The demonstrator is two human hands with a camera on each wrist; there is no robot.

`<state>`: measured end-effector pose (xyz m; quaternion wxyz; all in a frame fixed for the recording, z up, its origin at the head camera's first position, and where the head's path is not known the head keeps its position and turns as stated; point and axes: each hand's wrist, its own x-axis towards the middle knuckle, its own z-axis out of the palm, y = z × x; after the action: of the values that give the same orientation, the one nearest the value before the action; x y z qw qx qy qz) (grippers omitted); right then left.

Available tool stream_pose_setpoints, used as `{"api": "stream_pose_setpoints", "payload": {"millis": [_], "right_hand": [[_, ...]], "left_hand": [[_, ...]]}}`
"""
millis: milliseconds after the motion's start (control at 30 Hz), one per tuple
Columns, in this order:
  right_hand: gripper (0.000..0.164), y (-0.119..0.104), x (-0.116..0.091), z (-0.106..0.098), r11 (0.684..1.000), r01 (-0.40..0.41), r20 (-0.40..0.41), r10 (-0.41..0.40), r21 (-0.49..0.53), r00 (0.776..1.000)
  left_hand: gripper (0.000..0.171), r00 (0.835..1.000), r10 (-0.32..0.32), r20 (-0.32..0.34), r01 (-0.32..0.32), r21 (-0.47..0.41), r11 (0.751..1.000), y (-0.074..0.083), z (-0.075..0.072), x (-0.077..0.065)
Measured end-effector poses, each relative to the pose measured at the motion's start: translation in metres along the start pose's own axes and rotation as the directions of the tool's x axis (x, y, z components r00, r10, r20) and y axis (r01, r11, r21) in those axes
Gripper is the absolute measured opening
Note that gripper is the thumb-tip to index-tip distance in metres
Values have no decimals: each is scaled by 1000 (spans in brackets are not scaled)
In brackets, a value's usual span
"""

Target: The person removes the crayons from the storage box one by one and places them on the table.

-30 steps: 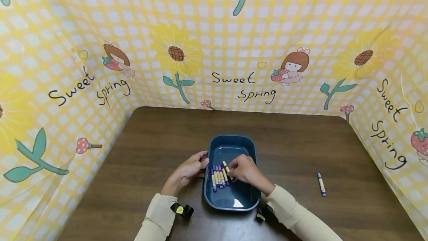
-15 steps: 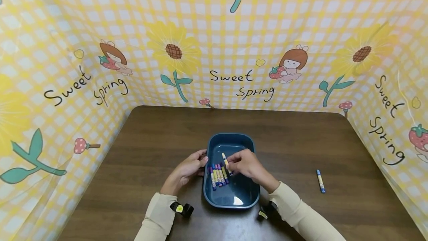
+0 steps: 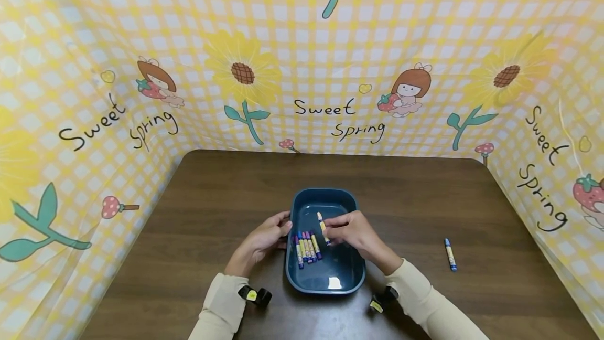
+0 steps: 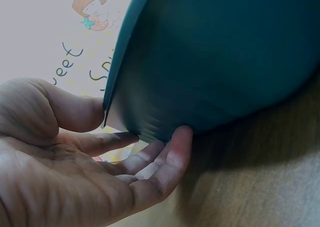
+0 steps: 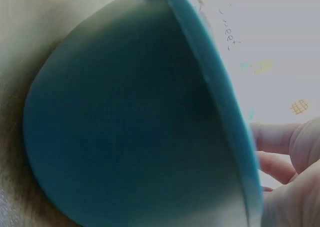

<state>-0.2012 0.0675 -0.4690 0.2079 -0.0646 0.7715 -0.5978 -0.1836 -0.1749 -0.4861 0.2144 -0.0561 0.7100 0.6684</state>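
One crayon [image 3: 322, 222] partly covered by pinching right hand [image 3: 355, 233].

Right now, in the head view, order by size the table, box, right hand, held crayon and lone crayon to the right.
1. Table
2. Box
3. Right hand
4. Held crayon, lone crayon: unsure; fingers partly cover the held one.

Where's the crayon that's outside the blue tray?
In the head view, the blue-tipped crayon lies on the right side of the brown table, right of the blue tray and the right hand.
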Motion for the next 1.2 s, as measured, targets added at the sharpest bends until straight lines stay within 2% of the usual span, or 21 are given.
{"api": "stream_pose_setpoints", "payload": {"millis": [300,633,933,1200], "right_hand": [[28,-4,-4,-7,998,-3,-41,6,66,999],[33,-4,-12,-17,987,22,-35,-16,156,999],[34,0,-21,-28,986,2,-70,10,164,997],[37,0,-28,-38,978,23,-109,0,206,994]], "left_hand": [[49,1000,9,1,-9,-17,1000,-3,0,2],[49,1000,12,6,-12,-23,1000,-3,-1,2],[49,1000,5,10,-5,2,1000,-1,-2,1],[50,1000,6,14,-6,-9,1000,-1,-2,1]]}}
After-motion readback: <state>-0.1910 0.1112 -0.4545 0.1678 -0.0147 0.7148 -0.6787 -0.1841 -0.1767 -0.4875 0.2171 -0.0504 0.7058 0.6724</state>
